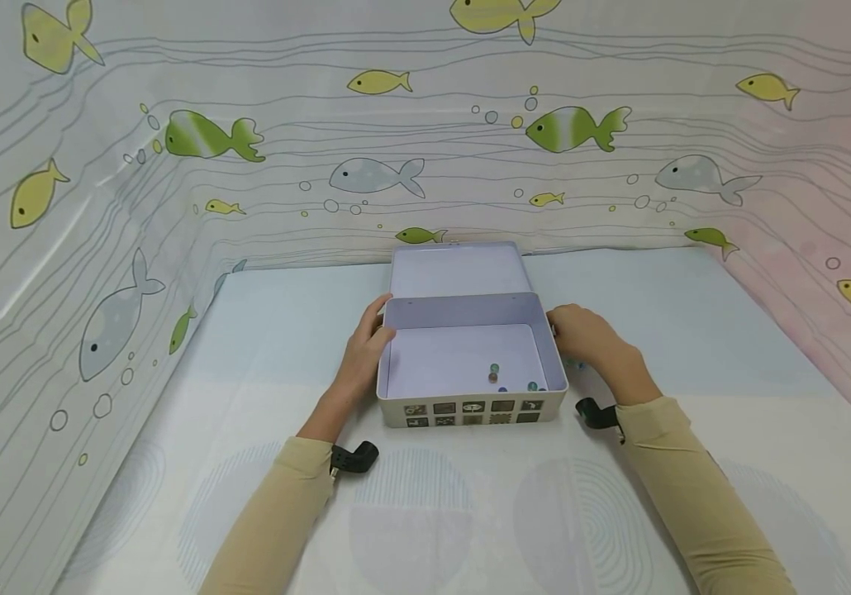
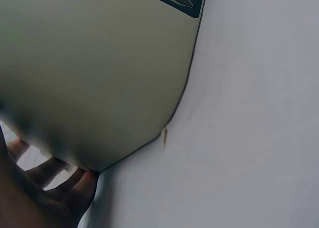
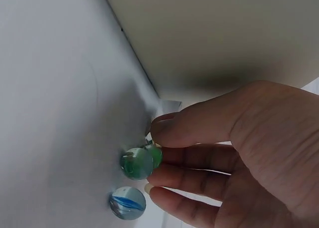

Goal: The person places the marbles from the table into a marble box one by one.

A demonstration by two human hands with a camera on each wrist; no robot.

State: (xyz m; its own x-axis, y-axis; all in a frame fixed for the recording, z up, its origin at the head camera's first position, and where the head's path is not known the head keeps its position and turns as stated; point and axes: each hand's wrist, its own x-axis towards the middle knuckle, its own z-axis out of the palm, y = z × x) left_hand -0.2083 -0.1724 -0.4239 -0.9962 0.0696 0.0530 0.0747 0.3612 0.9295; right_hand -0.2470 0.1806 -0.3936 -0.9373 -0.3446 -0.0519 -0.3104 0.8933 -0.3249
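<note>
Tan sleeves come in from bottom edge. Box sits mid-frame on pale table, small marbles inside toward front right. Left hand holds box's left side, thumb at rim, fingers against outer wall. Right hand beside box's right wall, fingers bent, thumb close; green marble at fingertips, blue-streaked marble near. Can't tell if anything's pinched. Lid raised behind, then fish-print sheet across top.
</note>
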